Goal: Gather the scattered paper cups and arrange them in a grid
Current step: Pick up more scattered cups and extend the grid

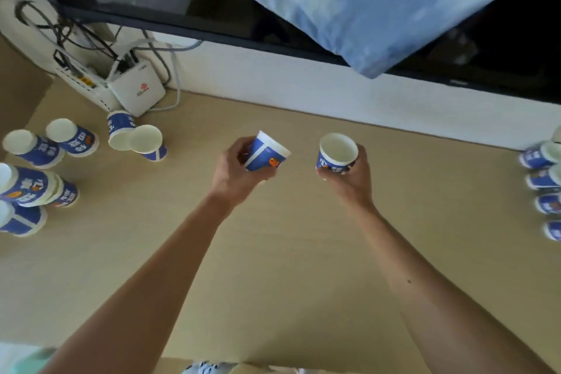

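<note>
My left hand (235,171) grips a blue-and-white paper cup (267,152), tilted with its mouth toward the right, above the middle of the wooden table (273,252). Beside it my right hand (349,174) holds a second cup (335,152) upright, mouth up. Several scattered cups lie on the table's left side: two on their sides (73,136) (32,149), a pair touching (121,133) (147,143), and a heap at the left edge (33,188). At the right edge several cups stand in a column (540,182), partly cut off.
A white router box (138,92) with a tangle of cables (69,36) sits at the back left against the white wall. A dark screen (243,21) hangs above, with a blue cloth (379,0) draped over it. The table's front edge runs along the bottom.
</note>
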